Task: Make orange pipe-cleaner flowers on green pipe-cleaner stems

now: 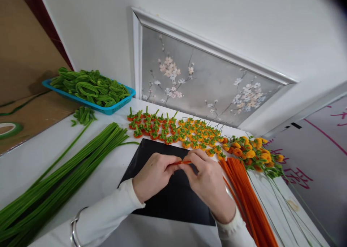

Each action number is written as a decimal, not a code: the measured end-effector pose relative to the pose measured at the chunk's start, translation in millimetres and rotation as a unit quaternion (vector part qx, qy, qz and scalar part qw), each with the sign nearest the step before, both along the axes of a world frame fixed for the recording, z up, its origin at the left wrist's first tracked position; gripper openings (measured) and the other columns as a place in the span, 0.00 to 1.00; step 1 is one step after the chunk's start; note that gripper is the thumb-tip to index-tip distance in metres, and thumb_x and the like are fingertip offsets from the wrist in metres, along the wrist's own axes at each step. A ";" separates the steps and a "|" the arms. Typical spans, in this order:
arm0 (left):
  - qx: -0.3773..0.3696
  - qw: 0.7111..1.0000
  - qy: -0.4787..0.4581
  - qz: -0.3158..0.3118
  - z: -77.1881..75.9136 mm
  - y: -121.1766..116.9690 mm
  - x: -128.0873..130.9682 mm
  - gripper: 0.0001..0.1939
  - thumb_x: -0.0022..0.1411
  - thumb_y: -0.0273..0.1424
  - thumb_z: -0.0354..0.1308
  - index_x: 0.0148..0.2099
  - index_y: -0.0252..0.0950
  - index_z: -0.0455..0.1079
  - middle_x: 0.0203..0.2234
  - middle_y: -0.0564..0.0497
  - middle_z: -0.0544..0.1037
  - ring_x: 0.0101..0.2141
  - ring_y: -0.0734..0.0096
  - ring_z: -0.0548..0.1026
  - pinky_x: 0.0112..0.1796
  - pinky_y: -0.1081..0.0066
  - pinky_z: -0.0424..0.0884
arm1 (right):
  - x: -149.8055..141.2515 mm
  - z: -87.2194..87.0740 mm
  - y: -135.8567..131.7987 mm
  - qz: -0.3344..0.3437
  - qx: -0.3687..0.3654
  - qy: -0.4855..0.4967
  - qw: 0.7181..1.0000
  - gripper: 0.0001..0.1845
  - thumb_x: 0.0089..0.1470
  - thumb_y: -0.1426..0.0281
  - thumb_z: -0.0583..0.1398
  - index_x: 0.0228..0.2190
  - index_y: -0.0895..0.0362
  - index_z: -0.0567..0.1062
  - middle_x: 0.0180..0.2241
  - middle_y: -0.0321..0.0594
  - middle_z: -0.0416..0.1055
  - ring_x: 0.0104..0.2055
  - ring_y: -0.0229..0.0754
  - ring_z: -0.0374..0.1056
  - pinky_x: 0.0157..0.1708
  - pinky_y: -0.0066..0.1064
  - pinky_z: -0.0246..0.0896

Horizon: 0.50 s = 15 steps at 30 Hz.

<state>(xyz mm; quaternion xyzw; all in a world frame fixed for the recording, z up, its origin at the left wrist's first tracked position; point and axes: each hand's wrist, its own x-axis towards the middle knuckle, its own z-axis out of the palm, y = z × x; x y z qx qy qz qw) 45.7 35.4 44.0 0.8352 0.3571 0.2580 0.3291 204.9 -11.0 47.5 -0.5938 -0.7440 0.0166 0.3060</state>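
Left hand point(153, 174) and right hand point(208, 182) close together, fingertips of both pinching orange strip point(185, 162) over black mat point(170, 201)! Orange stems point(251, 203) beside right wrist. Looks like shaping step; next move likely calls for fine, steady two-sided pinch.

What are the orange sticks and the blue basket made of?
The orange sticks look like matte, fuzzy fibre, going by their velvety surface; any wire inside is hidden. The blue basket seems smooth, slightly shiny plastic, with small holes in its side.
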 end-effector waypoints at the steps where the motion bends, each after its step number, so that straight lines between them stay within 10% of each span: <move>1: 0.007 1.000 -0.002 0.005 -0.2 0.2 -0.1 0.11 0.63 0.26 0.50 0.31 0.34 0.74 0.20 0.54 0.74 0.22 0.75 0.69 0.25 0.76 0.57 | -1.1 -0.9 0.6 -0.001 0.003 0.006 1.000 0.06 0.56 0.71 0.58 0.29 0.55 0.74 0.32 0.37 0.71 0.32 0.37 0.68 0.31 0.26 0.57; 15: 0.109 0.993 0.045 0.013 -12.8 3.7 -1.4 0.09 0.62 0.24 0.51 0.35 0.36 0.73 0.27 0.51 0.78 0.30 0.68 0.75 0.31 0.73 0.63 | -1.5 -7.7 3.4 -0.004 -0.032 0.012 0.999 0.08 0.56 0.72 0.57 0.28 0.55 0.75 0.30 0.37 0.72 0.29 0.36 0.70 0.30 0.25 0.60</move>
